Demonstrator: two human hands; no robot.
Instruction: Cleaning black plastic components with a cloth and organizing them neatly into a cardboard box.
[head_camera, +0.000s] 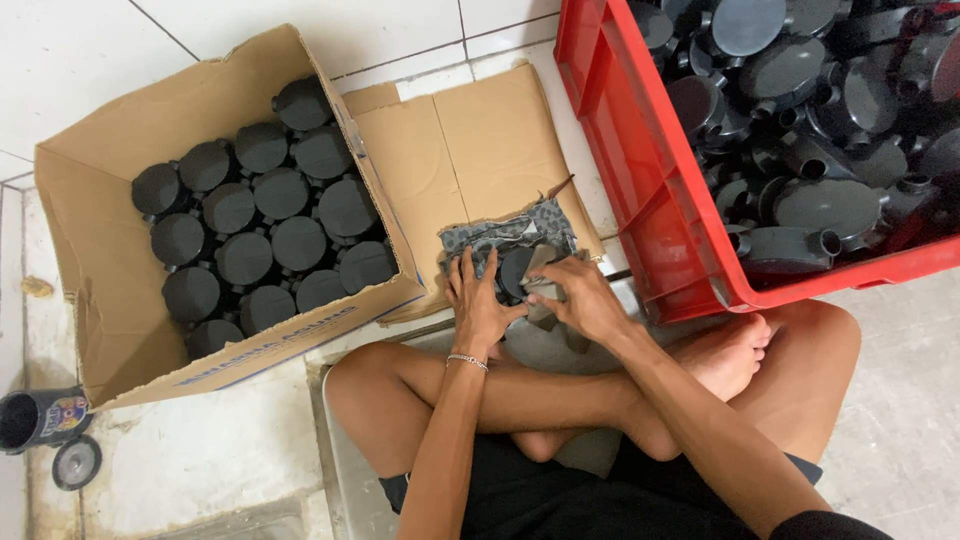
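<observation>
cardboard box (100, 260) at the left holds rows of round black caps (270, 225), flat tops up. red plastic crate (640, 190) at the right is heaped with black fittings (800, 110). between them, left hand (478, 305) and right hand (583, 297) close their fingers on one black fitting (514, 272) over a patterned cloth (505, 232).
</observation>
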